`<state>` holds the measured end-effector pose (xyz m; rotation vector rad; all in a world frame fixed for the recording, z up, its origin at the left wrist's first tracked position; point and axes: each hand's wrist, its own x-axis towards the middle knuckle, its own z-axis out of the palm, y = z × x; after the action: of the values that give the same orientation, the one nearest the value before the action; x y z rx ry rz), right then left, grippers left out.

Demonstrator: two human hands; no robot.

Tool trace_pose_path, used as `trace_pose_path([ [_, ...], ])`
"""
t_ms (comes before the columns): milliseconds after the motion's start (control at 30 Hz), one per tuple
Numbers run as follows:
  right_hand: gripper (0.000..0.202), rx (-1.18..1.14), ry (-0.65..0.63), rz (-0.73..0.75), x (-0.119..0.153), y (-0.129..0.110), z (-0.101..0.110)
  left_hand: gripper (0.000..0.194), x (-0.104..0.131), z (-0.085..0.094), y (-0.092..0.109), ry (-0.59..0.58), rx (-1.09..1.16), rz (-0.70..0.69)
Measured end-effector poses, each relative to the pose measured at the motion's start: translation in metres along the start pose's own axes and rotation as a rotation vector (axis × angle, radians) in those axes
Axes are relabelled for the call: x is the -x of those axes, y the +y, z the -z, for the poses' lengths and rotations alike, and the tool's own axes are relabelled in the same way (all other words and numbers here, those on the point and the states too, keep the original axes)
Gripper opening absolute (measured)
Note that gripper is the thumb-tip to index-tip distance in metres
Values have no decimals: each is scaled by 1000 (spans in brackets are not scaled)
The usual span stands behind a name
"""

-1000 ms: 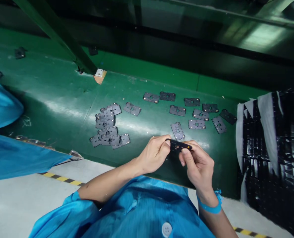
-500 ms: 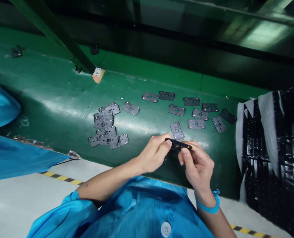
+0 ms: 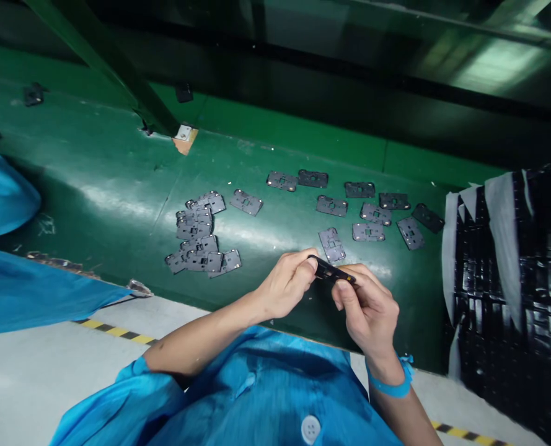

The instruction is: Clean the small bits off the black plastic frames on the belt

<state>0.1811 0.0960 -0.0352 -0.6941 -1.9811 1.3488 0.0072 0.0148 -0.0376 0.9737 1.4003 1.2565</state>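
Between both hands, above the front of the green table (image 3: 266,235), is a flat black plastic part (image 3: 331,271), tilted edge-on with a small yellow spot near its right end. My left hand (image 3: 289,282) pinches its left end between thumb and fingers. On the right end, my right hand (image 3: 368,310) grips with the thumb in front and the fingers curled behind. Just beyond the hands lies a similar dark plate (image 3: 331,244) with a square hole. Several more plates (image 3: 368,232) are spread to the right, and an overlapping pile of plates (image 3: 198,244) lies to the left.
Stacked items in black wrap (image 3: 512,297) with white strips stand at the right. A green post (image 3: 117,74) rises from the table's back left. A blue sleeve (image 3: 5,192) of another person is at the left edge. A few dark parts (image 3: 34,94) lie far left.
The held black part has tipped a little, its right end lower and slightly left. Both hands keep their grip and have shifted slightly left. The plates on the table look unmoved.
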Motion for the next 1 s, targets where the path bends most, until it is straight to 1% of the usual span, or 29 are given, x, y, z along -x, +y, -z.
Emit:
trace_pose_path([
  [200, 18, 6, 8, -21, 1, 1, -1, 39, -1, -1, 2, 30, -90, -9],
  [333, 16, 2, 22, -41, 3, 2, -2, 37, -1, -2, 1, 22, -120, -11],
  [433, 14, -44, 40, -98, 5, 4, -3, 34, 0, -3, 0, 11, -137, -18],
  [533, 14, -96, 84, -171, 5, 6, -4, 25, 0, -2, -3, -16, -184, -47],
  [633, 17, -146, 205, -242, 3, 8, -1, 12, 1, -1, -7, -17, -315, -77],
  [700, 17, -189, 272, -278, 1, 9, 5, 15, 3, -1, -9, -12, -457, -119],
  [767, 17, -219, 276, -306, 0, 8, 12, 21, 6, 1, -8, -34, -615, -183],
  [833, 17, -221, 246, -322, 0, 6, 17, 24, 7, 4, -4, -56, -717, -234],
  [900, 18, -201, 214, -327, 0, 1, 18, 23, 6, 6, 4, -38, -690, -246],
  [1000, 19, -180, 159, -319, 0, -6, 15, 29, 0, 6, 15, 12, -459, -209],
])
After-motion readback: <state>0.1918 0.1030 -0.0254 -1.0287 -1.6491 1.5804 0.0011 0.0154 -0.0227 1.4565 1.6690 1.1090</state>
